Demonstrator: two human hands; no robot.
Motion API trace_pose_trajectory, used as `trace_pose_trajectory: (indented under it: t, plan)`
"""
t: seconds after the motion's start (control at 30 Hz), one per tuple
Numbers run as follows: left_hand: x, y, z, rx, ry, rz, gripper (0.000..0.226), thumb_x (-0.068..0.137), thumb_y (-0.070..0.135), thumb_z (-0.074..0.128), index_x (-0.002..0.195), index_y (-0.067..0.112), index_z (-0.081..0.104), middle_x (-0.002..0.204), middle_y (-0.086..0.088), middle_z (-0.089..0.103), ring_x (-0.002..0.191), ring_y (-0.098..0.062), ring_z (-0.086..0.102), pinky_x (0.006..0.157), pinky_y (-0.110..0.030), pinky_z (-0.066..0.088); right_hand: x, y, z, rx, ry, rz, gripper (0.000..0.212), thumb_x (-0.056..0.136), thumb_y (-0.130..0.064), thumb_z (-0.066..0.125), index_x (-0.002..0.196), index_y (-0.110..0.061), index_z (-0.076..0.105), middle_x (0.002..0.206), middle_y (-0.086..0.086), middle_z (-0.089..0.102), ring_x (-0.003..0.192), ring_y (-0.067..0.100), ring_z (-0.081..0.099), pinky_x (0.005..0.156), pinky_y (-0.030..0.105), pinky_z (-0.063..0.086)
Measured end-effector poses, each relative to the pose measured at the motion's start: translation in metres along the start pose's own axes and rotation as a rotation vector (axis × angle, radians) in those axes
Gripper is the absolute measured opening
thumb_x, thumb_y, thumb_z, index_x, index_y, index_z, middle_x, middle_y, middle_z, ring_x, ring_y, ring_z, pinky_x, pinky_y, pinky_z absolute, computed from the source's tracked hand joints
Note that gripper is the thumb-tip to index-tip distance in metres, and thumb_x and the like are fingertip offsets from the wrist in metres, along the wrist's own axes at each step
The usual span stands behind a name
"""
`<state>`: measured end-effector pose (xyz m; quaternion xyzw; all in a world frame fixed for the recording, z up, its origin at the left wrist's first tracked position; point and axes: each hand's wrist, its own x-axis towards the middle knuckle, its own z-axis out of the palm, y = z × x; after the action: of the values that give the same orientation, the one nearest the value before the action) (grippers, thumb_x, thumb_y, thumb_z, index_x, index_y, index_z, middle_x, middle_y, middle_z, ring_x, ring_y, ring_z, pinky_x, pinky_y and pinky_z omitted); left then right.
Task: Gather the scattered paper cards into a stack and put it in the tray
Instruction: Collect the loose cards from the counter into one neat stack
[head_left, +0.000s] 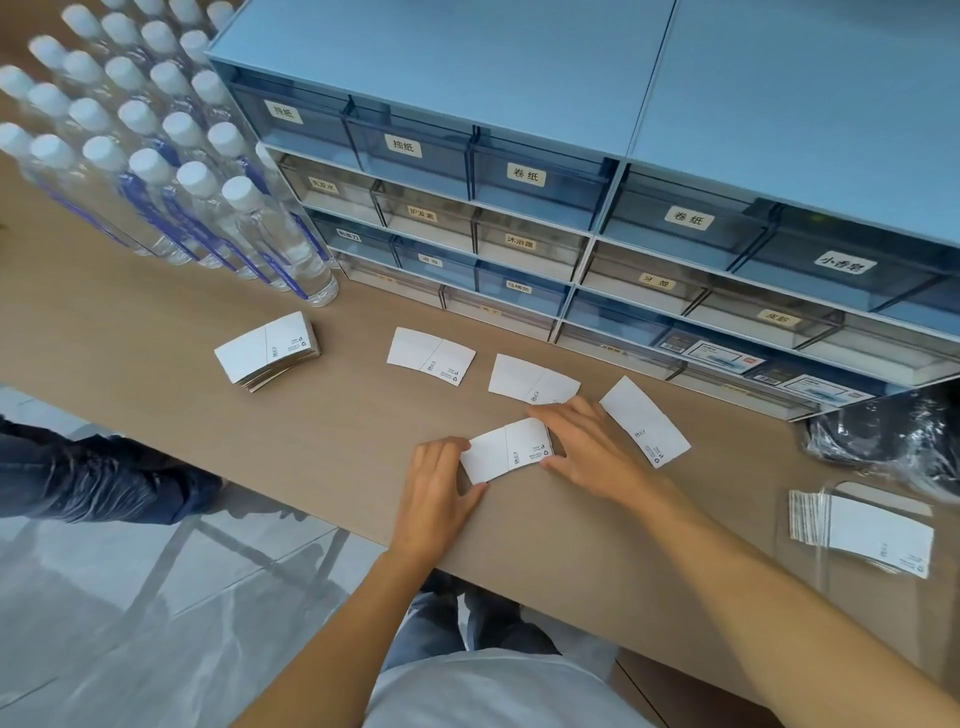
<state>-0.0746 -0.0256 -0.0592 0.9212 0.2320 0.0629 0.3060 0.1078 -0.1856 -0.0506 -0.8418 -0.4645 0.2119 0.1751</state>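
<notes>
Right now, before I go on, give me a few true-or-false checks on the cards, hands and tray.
1. Both hands hold one small stack of cards, left hand and right hand at its ends. True.
2. Three loose cards lie beyond the hands. True.
3. The thick stack sits inside the tray. False: it lies on the table, near the water bottles.
4. The clear tray is empty. False: it already holds cards.
</notes>
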Motion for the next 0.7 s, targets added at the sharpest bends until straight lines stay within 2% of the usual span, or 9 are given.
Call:
trace_pose_trajectory:
  t: [0.17, 0.3, 0.47, 0.57, 0.63, 0.7]
  plan:
    - [0.006, -0.002, -0.005, 0.069, -0.054, 0.095, 0.046, 0.072, 0.021, 0.081, 0.108, 0.013, 0.054, 0.112, -0.005, 0.060, 0.104, -0.024, 0.048, 0.085, -0.034, 0.049, -0.009, -0.004, 0.004, -0.072, 0.037, -0.067, 0.067, 0.081, -0.021, 0.069, 0.141, -0.017, 0.041, 0.138, 0.002, 0.051, 0.122, 0.019, 0.035, 0.098, 0.029, 0.028]
    - [0.009, -0.006, -0.010, 0.091, -0.109, 0.138, 0.047, 0.069, 0.022, 0.083, 0.103, 0.013, 0.053, 0.105, -0.005, 0.060, 0.099, -0.023, 0.050, 0.079, -0.033, 0.052, -0.021, -0.008, 0.007, -0.080, 0.059, -0.069, 0.065, 0.080, -0.021, 0.064, 0.141, -0.015, 0.040, 0.137, 0.003, 0.049, 0.119, 0.022, 0.037, 0.100, 0.031, 0.030]
    - [0.018, 0.002, -0.013, 0.030, -0.124, 0.184, 0.042, 0.068, 0.022, 0.082, 0.095, 0.010, 0.052, 0.097, -0.006, 0.058, 0.092, -0.024, 0.050, 0.072, -0.031, 0.049, -0.042, -0.008, 0.008, -0.032, 0.162, -0.043, 0.059, 0.075, -0.019, 0.065, 0.131, -0.013, 0.049, 0.123, 0.005, 0.055, 0.107, 0.024, 0.045, 0.094, 0.032, 0.040]
    - [0.036, 0.018, -0.014, 0.020, -0.187, 0.301, 0.038, 0.068, 0.020, 0.081, 0.091, 0.006, 0.054, 0.093, -0.010, 0.059, 0.086, -0.027, 0.052, 0.066, -0.037, 0.050, -0.059, 0.003, -0.001, -0.038, 0.187, 0.001, 0.052, 0.077, -0.026, 0.068, 0.125, -0.016, 0.051, 0.117, 0.004, 0.056, 0.104, 0.023, 0.047, 0.089, 0.031, 0.041]
    - [0.055, 0.034, -0.013, 0.050, -0.245, 0.441, 0.034, 0.068, 0.016, 0.082, 0.085, 0.005, 0.055, 0.090, -0.011, 0.060, 0.084, -0.029, 0.053, 0.063, -0.042, 0.051, -0.072, 0.013, -0.011, -0.057, 0.216, 0.042, 0.049, 0.077, -0.028, 0.071, 0.121, -0.014, 0.054, 0.114, 0.006, 0.057, 0.103, 0.025, 0.048, 0.087, 0.034, 0.043]
    - [0.078, 0.053, -0.007, 0.077, -0.300, 0.588, 0.030, 0.068, 0.013, 0.082, 0.078, 0.004, 0.055, 0.096, -0.014, 0.064, 0.086, -0.033, 0.056, 0.066, -0.042, 0.053, -0.084, 0.022, -0.021, -0.056, 0.266, 0.126, 0.050, 0.073, -0.025, 0.076, 0.117, -0.009, 0.060, 0.114, 0.009, 0.060, 0.105, 0.028, 0.052, 0.089, 0.039, 0.046]
